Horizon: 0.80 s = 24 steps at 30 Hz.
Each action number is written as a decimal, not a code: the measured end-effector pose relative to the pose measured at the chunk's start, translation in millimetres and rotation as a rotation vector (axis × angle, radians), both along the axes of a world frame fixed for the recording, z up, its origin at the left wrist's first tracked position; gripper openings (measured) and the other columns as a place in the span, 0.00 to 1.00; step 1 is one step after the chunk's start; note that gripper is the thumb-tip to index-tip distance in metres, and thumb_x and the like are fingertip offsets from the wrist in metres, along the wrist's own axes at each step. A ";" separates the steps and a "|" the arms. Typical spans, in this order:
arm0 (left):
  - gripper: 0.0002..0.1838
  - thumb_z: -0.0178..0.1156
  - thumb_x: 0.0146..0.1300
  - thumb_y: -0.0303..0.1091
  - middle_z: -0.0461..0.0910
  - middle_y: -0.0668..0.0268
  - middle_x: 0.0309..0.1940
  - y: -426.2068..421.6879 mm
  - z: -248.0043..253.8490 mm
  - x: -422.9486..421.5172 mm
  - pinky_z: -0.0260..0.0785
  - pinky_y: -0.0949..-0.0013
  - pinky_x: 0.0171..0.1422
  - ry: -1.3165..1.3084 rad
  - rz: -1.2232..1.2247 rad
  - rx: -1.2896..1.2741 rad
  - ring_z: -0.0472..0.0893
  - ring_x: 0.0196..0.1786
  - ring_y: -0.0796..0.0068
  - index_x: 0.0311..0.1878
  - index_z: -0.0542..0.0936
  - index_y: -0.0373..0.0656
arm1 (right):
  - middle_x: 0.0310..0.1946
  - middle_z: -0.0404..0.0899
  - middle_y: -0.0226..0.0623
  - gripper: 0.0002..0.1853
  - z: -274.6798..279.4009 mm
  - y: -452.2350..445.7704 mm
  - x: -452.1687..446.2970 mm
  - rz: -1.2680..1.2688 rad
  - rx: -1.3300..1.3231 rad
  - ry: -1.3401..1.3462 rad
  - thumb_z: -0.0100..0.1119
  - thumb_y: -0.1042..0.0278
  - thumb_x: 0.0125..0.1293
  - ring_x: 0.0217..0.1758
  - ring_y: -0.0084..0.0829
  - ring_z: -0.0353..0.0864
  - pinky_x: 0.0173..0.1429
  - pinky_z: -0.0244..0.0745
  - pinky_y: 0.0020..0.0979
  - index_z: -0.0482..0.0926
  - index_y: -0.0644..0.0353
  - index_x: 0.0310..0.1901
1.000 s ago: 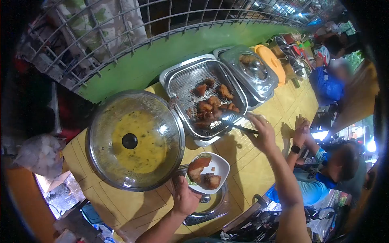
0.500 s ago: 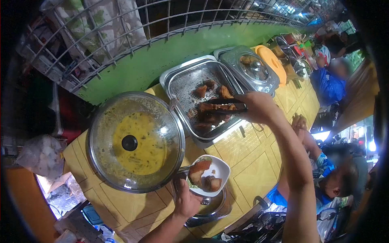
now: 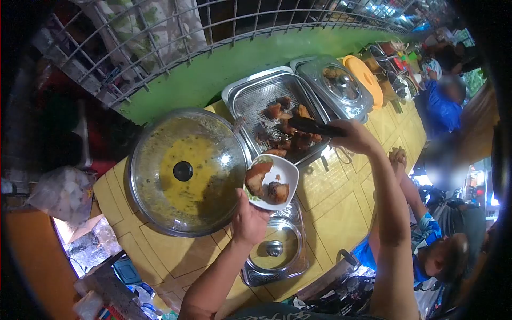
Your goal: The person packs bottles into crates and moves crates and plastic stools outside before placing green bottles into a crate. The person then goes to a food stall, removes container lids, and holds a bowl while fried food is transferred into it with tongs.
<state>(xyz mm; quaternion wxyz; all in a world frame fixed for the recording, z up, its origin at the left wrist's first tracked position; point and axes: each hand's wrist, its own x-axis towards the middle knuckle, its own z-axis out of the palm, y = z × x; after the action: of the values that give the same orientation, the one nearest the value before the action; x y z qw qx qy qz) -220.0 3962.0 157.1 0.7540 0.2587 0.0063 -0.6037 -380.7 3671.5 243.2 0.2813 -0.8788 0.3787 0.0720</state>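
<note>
My left hand grips the edge of a small white bowl that holds browned meat pieces and a bit of green. Dark tongs are in my right hand, their tips over the perforated metal tray. Several fried pieces lie in that tray. Whether the tongs pinch a piece is hard to tell. Left of the bowl stands a large round pan with a glass lid over yellow food. Below the bowl is a smaller lidded dish.
Behind the tray are another lidded tray and an orange lid. A green wall with wire mesh borders the yellow table. At the right edge a person rests clasped hands on the table; another person in blue is farther back.
My left hand has raised the bowl toward the tray, uncovering the small lidded dish. My right hand has swung the tongs over the meat and turned them. The view has shifted slightly.
</note>
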 end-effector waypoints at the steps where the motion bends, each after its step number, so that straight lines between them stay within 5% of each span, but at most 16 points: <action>1: 0.38 0.35 0.72 0.64 0.64 0.58 0.68 -6.1 3.2 1.1 0.63 0.53 0.71 -0.013 0.006 -0.005 0.68 0.68 0.60 0.72 0.57 0.42 | 0.37 0.85 0.42 0.21 12.8 4.1 -9.1 -0.039 0.085 -0.087 0.68 0.66 0.55 0.40 0.36 0.84 0.46 0.77 0.36 0.81 0.57 0.52; 7: 0.38 0.35 0.72 0.65 0.65 0.59 0.68 -28.2 -6.9 -0.6 0.64 0.54 0.69 -0.059 -0.018 -0.032 0.69 0.68 0.61 0.72 0.57 0.44 | 0.42 0.84 0.43 0.26 92.1 59.7 -19.0 -0.012 0.045 -0.052 0.69 0.72 0.52 0.44 0.41 0.84 0.51 0.77 0.37 0.78 0.58 0.55; 13: 0.40 0.35 0.70 0.68 0.64 0.60 0.69 -36.2 -11.0 -8.9 0.64 0.55 0.69 -0.069 -0.012 -0.063 0.67 0.69 0.62 0.73 0.55 0.46 | 0.50 0.80 0.50 0.31 101.7 95.5 -7.5 0.114 -0.123 0.101 0.70 0.69 0.49 0.51 0.51 0.80 0.52 0.76 0.40 0.75 0.60 0.59; 16: 0.40 0.35 0.69 0.69 0.62 0.61 0.70 -36.1 -6.6 -6.9 0.64 0.55 0.70 -0.028 -0.011 -0.050 0.66 0.70 0.62 0.74 0.54 0.48 | 0.50 0.80 0.49 0.33 100.7 93.2 -23.1 0.062 -0.012 -0.007 0.71 0.69 0.51 0.50 0.45 0.82 0.51 0.76 0.39 0.73 0.62 0.61; 19: 0.41 0.36 0.68 0.70 0.60 0.62 0.71 -27.2 -6.1 0.8 0.63 0.54 0.71 -0.029 -0.035 -0.050 0.64 0.71 0.62 0.74 0.54 0.49 | 0.49 0.79 0.43 0.34 107.4 89.2 -39.3 -0.157 0.178 -0.120 0.71 0.67 0.55 0.49 0.29 0.78 0.52 0.74 0.33 0.70 0.67 0.62; 22: 0.41 0.37 0.68 0.70 0.59 0.64 0.72 -22.0 -0.1 5.3 0.60 0.53 0.72 -0.030 0.024 -0.035 0.63 0.72 0.62 0.74 0.53 0.50 | 0.49 0.79 0.44 0.31 69.9 83.8 -61.7 -0.256 0.209 -0.483 0.67 0.67 0.57 0.50 0.29 0.78 0.55 0.73 0.32 0.70 0.68 0.62; 24: 0.42 0.39 0.67 0.70 0.57 0.66 0.73 -15.6 4.8 10.5 0.56 0.53 0.75 -0.041 -0.006 -0.067 0.61 0.73 0.62 0.75 0.53 0.52 | 0.48 0.80 0.44 0.27 56.6 77.1 -63.6 -0.377 0.078 -0.347 0.60 0.66 0.61 0.50 0.29 0.78 0.56 0.72 0.31 0.70 0.68 0.61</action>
<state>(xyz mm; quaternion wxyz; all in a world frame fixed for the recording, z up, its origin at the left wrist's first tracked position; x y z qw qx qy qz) -209.4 3946.3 161.8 0.7606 0.2453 -0.0301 -0.6004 -444.3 3748.6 299.8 0.3843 -0.7802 0.4789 -0.1191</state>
